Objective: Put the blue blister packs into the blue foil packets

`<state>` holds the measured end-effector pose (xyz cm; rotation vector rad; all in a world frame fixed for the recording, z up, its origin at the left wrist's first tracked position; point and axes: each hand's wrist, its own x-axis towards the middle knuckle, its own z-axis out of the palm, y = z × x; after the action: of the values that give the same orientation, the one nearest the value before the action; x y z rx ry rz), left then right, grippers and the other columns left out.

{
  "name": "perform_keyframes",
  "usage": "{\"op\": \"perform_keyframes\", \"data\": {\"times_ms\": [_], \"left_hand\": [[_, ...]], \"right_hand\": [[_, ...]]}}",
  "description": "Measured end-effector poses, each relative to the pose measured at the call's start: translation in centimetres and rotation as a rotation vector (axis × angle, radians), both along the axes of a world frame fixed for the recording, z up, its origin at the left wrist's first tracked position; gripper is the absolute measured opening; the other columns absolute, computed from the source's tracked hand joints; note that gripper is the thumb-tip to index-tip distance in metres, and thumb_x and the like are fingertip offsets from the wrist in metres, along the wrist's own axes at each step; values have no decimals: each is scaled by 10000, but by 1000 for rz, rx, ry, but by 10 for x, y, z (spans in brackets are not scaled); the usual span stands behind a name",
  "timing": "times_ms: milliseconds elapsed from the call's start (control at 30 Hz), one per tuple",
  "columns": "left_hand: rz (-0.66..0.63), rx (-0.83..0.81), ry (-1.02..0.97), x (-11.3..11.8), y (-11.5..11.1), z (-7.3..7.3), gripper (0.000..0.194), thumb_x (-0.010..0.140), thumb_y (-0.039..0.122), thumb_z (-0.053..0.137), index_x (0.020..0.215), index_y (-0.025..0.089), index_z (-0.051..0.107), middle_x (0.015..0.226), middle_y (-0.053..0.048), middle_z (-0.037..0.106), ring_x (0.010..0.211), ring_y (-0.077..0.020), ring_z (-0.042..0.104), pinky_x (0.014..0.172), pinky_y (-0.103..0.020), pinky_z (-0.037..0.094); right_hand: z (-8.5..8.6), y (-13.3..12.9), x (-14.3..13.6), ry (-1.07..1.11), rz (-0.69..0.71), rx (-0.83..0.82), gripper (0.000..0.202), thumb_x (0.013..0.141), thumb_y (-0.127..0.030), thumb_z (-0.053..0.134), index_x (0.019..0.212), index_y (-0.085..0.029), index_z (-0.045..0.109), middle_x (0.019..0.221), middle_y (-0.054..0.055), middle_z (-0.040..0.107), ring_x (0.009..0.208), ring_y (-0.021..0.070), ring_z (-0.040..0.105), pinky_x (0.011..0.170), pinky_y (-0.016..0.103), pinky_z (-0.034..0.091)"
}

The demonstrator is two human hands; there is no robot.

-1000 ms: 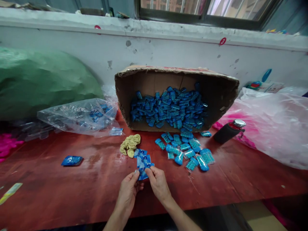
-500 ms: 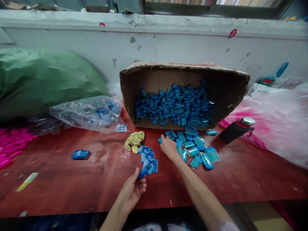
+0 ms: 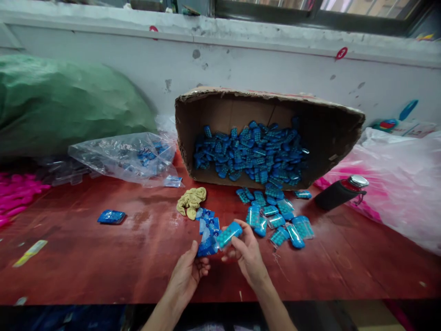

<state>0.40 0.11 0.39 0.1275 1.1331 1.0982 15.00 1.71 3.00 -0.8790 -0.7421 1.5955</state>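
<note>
The left hand is holding a blue sachet, and the right hand is gripping a pack at its edge, apparently not inside. Much seems left: 1 pouch is lying apart, while many packs are lying in the box.

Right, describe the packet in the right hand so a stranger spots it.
Find the open cardboard box on the red table, then look below it to the right hand. It holds a blue-and-clear packet, beside the blue sachets in the left hand. Unlike the similar packets lying loose before the box, this one is held in a hand.
</note>
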Motion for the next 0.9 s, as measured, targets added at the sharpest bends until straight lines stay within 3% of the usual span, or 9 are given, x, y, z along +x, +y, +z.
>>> {"op": "perform_keyframes", "data": {"times_ms": [200, 400, 633, 733, 833, 900], "left_hand": [[-2, 81, -1, -2, -1, -4, 270, 667, 397, 634, 665, 145, 536, 435, -4, 570, 404, -107, 526, 378, -188, 392], [12, 128, 14, -5, -1, 0, 270, 652, 385, 652, 644, 128, 568, 458, -3, 581, 404, -90, 516, 386, -185, 415], [26, 166, 91, -9, 2, 5, 303, 627, 410, 663, 629, 121, 573, 446, -11, 588, 411, -101, 531, 409, -195, 442], [67, 182, 108, -8, 2, 5, 307, 594, 392, 694, 707, 128, 586, 521, -18, 636, 453, -121, 565, 429, -216, 463], [52, 160, -3, -6, 2, 6, 288, 619, 354, 687, 794, 148, 588, 671, -37, 688, 575, -149, 622, 526, -252, 501], [26, 142, -89, -5, 1, 7, 238, 652, 317, 669, 805, 154, 587, 719, -41, 695, 634, -151, 634, 591, -264, 507]], "right_hand": [[-5, -5, -1, -96, -25, 34, 415, 714, -238, 619, 1055, -230, 385, 1059, 60, 548, 650, 145, 605, 499, 281, 544], [-8, -11, -5, -162, -64, 77, 554, 717, -230, 624, 1189, -279, 338, 1031, 31, 529, 692, 147, 602, 562, 295, 558], [-13, -17, -9, -210, -61, 107, 437, 734, -268, 612, 1131, -254, 428, 1112, 52, 523, 793, 177, 596, 607, 288, 552], [-23, -20, -12, -365, -82, 214, 395, 757, -216, 584, 1128, -260, 454, 1137, 51, 532, 925, 206, 574, 727, 320, 531], [-39, -23, -17, -596, -166, 450, 375, 753, -134, 576, 1094, -276, 509, 1158, 33, 539, 1085, 212, 498, 924, 359, 421], [-45, -25, -20, -687, -196, 584, 383, 754, -103, 567, 1086, -290, 530, 1165, 27, 544, 1101, 202, 493, 950, 353, 398]]}}
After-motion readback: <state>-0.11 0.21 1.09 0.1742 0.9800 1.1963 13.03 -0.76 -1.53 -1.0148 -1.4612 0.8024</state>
